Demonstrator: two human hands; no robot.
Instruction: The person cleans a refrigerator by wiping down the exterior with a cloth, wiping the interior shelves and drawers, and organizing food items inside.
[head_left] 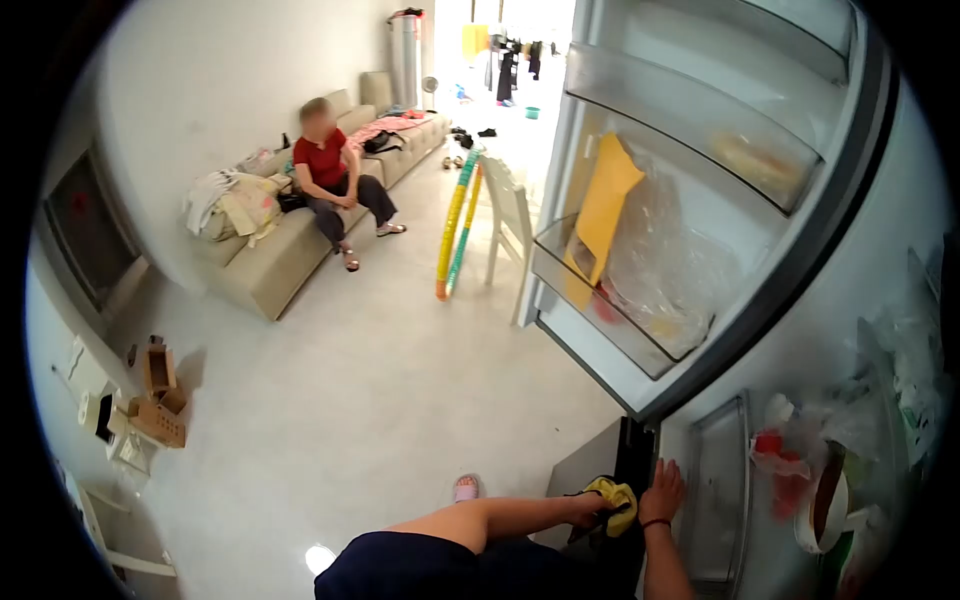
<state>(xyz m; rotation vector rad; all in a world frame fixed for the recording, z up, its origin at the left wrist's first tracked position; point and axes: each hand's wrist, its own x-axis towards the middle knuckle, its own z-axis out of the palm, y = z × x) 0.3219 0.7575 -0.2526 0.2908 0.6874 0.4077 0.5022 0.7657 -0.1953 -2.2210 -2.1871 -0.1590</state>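
Yellow cloth [621, 507] is bunched in the grip of the left hand [588, 508] at the lower fridge door [588, 465]; the right hand [661, 493] lies open on that door's edge, just beside the cloth.

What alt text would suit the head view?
The camera wearer's left hand holds a bunched yellow cloth below an open refrigerator door; the right hand rests beside it, against the refrigerator. Across the room, a person in red sits on a beige sofa.
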